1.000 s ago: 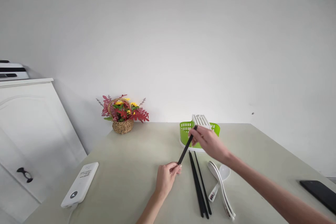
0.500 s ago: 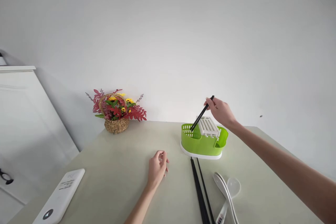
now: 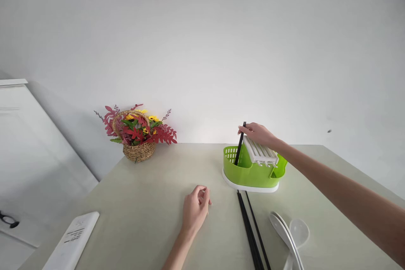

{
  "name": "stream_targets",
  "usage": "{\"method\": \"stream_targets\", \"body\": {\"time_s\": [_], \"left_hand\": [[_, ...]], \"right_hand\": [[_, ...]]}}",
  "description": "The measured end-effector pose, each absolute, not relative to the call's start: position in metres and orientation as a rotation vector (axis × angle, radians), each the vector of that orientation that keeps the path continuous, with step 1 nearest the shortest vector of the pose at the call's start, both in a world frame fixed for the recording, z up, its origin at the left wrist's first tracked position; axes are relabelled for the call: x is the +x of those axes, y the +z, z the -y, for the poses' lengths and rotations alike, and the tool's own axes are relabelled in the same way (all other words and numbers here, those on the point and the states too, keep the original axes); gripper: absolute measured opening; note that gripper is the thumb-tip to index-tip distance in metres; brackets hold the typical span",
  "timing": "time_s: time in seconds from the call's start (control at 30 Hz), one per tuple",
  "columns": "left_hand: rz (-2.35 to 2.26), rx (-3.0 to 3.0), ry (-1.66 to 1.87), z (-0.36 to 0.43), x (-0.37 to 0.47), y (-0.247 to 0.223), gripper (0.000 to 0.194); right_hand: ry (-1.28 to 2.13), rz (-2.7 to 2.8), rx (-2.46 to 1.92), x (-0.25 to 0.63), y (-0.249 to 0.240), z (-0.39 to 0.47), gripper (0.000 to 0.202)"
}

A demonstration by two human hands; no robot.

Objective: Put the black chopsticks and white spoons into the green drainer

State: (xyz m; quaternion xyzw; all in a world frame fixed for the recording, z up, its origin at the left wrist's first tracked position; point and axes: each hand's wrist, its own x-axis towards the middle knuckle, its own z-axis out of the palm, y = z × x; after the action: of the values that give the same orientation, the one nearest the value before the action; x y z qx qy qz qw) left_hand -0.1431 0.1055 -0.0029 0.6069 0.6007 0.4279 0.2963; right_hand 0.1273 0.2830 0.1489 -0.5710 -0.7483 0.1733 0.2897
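My right hand [image 3: 257, 133] pinches the upper ends of black chopsticks [image 3: 239, 147], whose lower ends are inside the left compartment of a green holder [image 3: 249, 176]. A white slatted rack [image 3: 260, 152] sits over the middle of this holder, just under the hand. My left hand [image 3: 196, 209] rests on the table with curled fingers and nothing visible in them. More black chopsticks [image 3: 249, 232] lie in front of the holder. To their right are white spoons [image 3: 285, 234], some stacked and one crossing beneath.
A wicker basket of artificial flowers [image 3: 139, 152] stands at the back left of the pale table [image 3: 136, 202]. At the front left lies a white device [image 3: 74, 236]. A white cabinet [image 3: 34, 156] is at the far left, and a wall rises behind.
My right hand has lowered, bringing the chopsticks deeper into the left compartment and more upright. The view has shifted slightly; my left hand remains curled on the table.
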Motion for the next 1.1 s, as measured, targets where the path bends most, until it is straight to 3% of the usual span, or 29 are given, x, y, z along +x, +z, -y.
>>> {"method": "stream_targets", "body": {"time_s": [0.1, 0.23, 0.43, 0.67, 0.9, 1.1], "left_hand": [[-1.614, 1.616, 1.113, -0.105, -0.143, -0.002, 0.038], [-1.620, 1.629, 1.106, -0.103, -0.142, -0.001, 0.038], [-1.631, 1.682, 1.081, -0.099, -0.140, 0.001, 0.042], [-1.692, 1.786, 1.002, -0.096, -0.134, 0.007, 0.047], [-1.727, 1.824, 0.906, -0.090, -0.132, 0.008, 0.047], [-1.722, 1.885, 0.892, -0.090, -0.134, 0.005, 0.047]], "right_hand": [[0.422, 1.952, -1.514, 0.129, 0.153, -0.278, 0.038], [0.251, 1.795, -1.446, 0.126, 0.164, -0.242, 0.046], [0.108, 1.879, -1.204, 0.126, 0.168, -0.139, 0.022], [0.230, 2.583, -1.563, 0.127, 0.114, -0.090, 0.027], [0.246, 2.736, -1.673, 0.115, 0.063, -0.095, 0.021], [0.332, 2.719, -1.799, 0.105, 0.052, -0.098, 0.035]]}}
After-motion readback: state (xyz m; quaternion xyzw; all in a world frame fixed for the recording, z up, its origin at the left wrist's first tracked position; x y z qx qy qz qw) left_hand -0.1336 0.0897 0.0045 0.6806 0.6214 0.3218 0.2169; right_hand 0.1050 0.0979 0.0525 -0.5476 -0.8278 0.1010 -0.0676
